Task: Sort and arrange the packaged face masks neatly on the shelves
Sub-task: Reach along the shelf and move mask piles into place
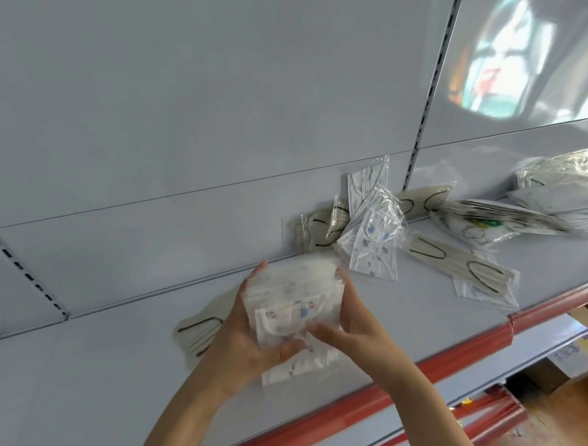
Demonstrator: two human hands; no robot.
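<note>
You hold the stack (290,310) above the shelf (417,295), left hand (243,342) cupped round one side, right hand (349,323) gripping the other. The slick sleeves look blurred, perhaps sliding; loosen either grip and they could fan out onto the loose packs (374,240).

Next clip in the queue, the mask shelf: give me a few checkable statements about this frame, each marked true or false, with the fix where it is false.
1. Both hands hold one stack of packaged masks. True: the left hand and the right hand grip its two sides.
2. The shelf has a blue front edge. False: the edge strip is red.
3. Loose packets with black ear loops lie flat on the shelf to the right of the hands. True.
4. The packets printed in blue hang from a hook. False: they stand tilted on the shelf, by the back panel.
</note>
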